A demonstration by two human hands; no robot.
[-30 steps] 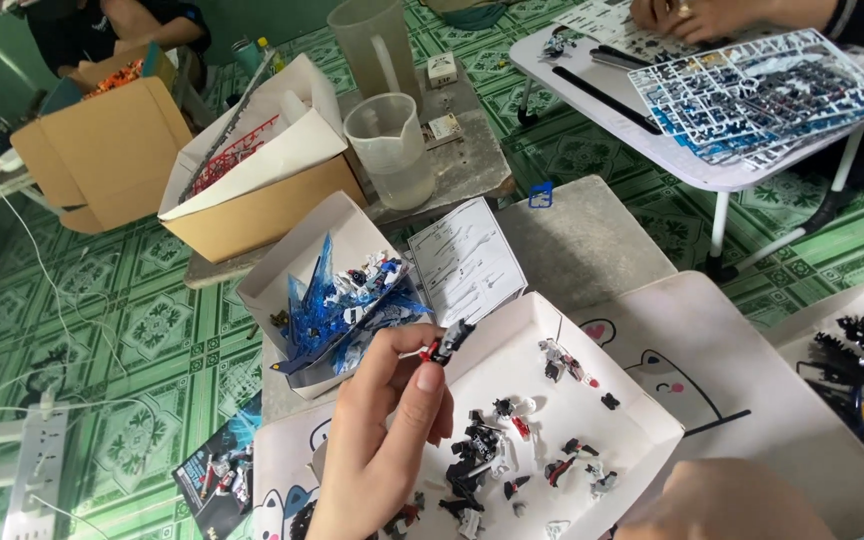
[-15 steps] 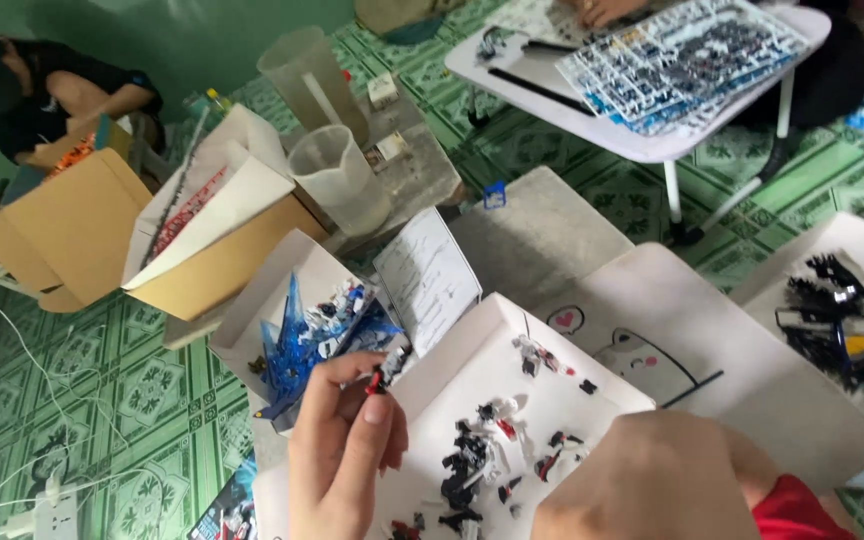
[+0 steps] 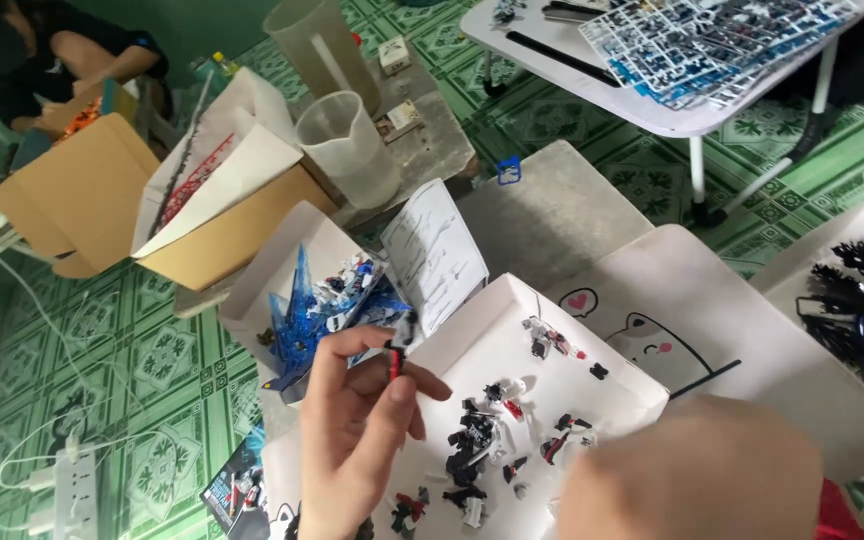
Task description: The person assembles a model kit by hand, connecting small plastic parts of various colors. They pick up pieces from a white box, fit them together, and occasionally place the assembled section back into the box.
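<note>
The left hand (image 3: 357, 440) rose palm-up from the lower edge, thumb and fingertips pinched on a small red-and-black model part (image 3: 395, 355) held near upright, long axis vertical, above the white tray (image 3: 512, 310) of loose pieces. The right hand (image 3: 687, 475), blurred at lower right, showed no readable grip; blue clear parts (image 3: 317, 310) lay beyond

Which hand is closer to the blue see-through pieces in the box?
Left. The left hand sits just below the blue clear pieces, pinching a small red and black part. The right hand is much farther off to the right.
</note>
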